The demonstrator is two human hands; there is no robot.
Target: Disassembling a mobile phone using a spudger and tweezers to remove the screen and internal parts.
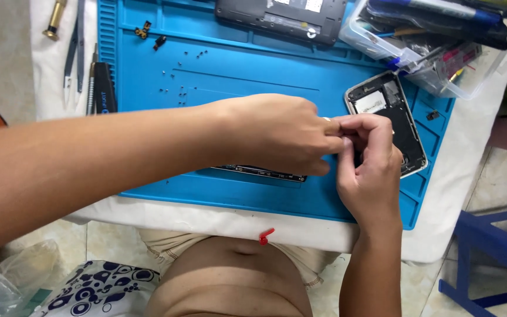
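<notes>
My left hand (277,135) reaches across from the left over a blue repair mat (165,129). My right hand (368,170) comes up from the near edge. Their fingertips meet in a pinch on a small pale part (327,120), which the fingers mostly hide. Just behind the fingertips lies an opened phone (403,126) with its back off and its insides showing. A thin dark circuit board (265,172) lies on the mat under my left hand, only its near edge showing.
Several tiny screws (183,91) are scattered on the mat. Tweezers (73,47) and a screwdriver (102,85) lie at the left edge. A black back cover (283,20) and a clear box of tools (441,41) sit at the far side. A blue stool (500,246) stands at right.
</notes>
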